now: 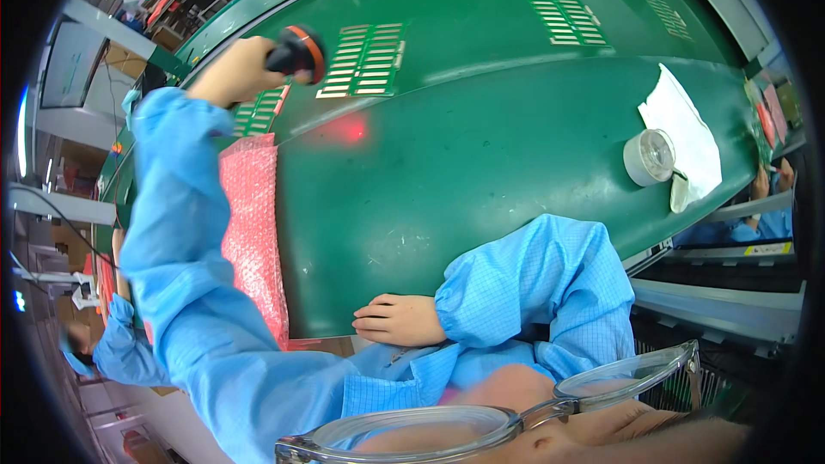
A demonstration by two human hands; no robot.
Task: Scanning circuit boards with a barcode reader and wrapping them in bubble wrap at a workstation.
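Note:
My left hand (234, 70) is stretched out at the far left of the green work surface (481, 146), its fingers wrapped round a black handheld barcode scanner (296, 55) with an orange rim. A red light spot (352, 130) glows on the surface just below the scanner. Close to the scanner lies a panel of small green circuit boards (363, 62) with pale strips. Another panel (262, 112) shows partly under my left wrist. My right hand (400, 320) rests on the near edge, fingers stretched out and holding nothing.
Beside my left arm lies a pink bubble-wrap bag (251, 232). Two more board panels (563, 17) are at the far right. A white tub (648, 159) stands by a white sheet (685, 133) on the right. One person (125, 348) is at left, another person's hands (763, 182) at right.

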